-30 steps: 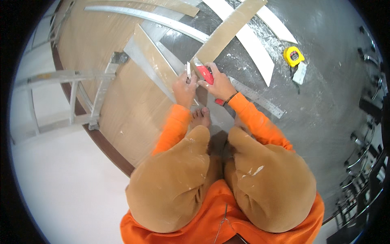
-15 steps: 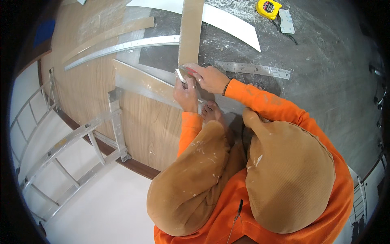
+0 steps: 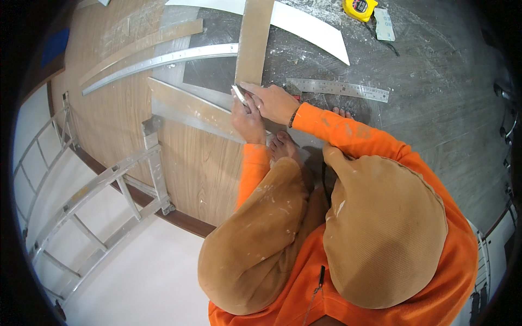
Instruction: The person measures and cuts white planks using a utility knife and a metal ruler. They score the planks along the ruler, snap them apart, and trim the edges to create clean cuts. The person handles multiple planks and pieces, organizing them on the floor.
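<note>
Between the fingers of my left hand (image 3: 248,122) a short white strip (image 3: 238,94) is pinched, its upper end close to the near end of a long tan board (image 3: 254,46). My right hand (image 3: 276,103) reaches in from the right, its index finger stretched out to the board's end beside the strip and its other fingers curled. A bit of a red tool (image 3: 296,98) sticks out by the right wrist; the hand hides the rest.
A metal ruler (image 3: 340,89) lies to the right, with a yellow tape measure (image 3: 359,8) farther off. White sheet pieces (image 3: 310,30), a long metal strip (image 3: 163,61) and a pointed panel (image 3: 190,106) lie around the hands. An aluminium ladder (image 3: 103,187) stands at left.
The red tool has swung from my right fingertips, where it was at the white strip, back toward the wrist. My right index finger has stretched out, and the hand has shifted slightly left.
</note>
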Motion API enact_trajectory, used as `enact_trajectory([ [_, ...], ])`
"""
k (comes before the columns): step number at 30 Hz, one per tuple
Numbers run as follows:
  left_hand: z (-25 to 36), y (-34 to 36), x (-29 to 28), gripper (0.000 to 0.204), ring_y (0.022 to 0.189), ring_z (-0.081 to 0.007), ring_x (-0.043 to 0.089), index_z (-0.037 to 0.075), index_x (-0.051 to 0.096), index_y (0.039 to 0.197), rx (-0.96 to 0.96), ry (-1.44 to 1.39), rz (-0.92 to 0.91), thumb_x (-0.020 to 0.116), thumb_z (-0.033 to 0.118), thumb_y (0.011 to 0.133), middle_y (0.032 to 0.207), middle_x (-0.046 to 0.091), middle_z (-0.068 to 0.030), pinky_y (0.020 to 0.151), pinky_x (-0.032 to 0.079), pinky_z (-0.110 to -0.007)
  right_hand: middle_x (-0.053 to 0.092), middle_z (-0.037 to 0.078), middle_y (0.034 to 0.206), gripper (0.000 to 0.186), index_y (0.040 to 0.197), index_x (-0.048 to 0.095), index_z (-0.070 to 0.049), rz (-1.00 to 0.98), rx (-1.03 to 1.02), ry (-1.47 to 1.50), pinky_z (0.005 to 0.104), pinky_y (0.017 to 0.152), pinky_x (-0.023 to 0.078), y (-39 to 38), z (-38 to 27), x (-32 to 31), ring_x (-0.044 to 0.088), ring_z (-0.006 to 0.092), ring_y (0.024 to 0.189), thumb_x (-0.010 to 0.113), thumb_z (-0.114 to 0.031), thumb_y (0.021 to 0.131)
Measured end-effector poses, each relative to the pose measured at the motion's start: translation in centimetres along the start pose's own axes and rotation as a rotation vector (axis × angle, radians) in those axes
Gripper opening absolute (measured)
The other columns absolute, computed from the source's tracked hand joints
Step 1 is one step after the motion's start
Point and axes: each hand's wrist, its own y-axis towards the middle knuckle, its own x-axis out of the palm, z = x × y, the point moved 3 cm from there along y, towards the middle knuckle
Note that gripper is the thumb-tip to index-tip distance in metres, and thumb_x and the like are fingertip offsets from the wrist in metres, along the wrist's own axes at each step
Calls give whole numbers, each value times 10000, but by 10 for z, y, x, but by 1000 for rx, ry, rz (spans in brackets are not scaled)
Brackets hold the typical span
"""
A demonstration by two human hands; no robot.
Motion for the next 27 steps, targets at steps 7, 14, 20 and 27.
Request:
enact_trajectory([
  [7, 10, 1, 8, 443, 698, -302, 602, -107, 604, 1404, -20, 27, 76, 635, 177, 1065, 882, 688, -210, 666, 484, -435, 722, 292, 918, 415, 1412, 613, -98, 14, -22, -12, 582, 770, 556, -15, 11, -3, 700, 501, 827, 523, -141, 1009],
  [14, 13, 3, 8, 451, 838, -409, 641, -84, 578, 1428, -3, 44, 45, 606, 174, 1058, 980, 666, -245, 759, 501, -483, 730, 282, 979, 467, 1415, 633, -105, -62, -13, -74, 571, 794, 564, -17, 5, -18, 700, 496, 843, 556, -113, 954],
  [20, 14, 16, 11, 411, 824, -392, 638, -74, 625, 1371, 79, 84, 45, 624, 186, 1052, 952, 666, -231, 731, 497, -473, 732, 270, 983, 457, 1389, 661, -115, -99, 26, -67, 592, 806, 543, -22, 3, -30, 698, 485, 881, 567, -108, 942],
  [27, 41, 77, -30, 294, 667, -328, 592, -46, 647, 962, -74, 149, 180, 629, 228, 1066, 767, 626, -165, 650, 471, -459, 739, 232, 980, 417, 1352, 677, -121, -303, -38, -61, 549, 796, 556, -54, 22, -15, 702, 466, 906, 562, -107, 951],
])
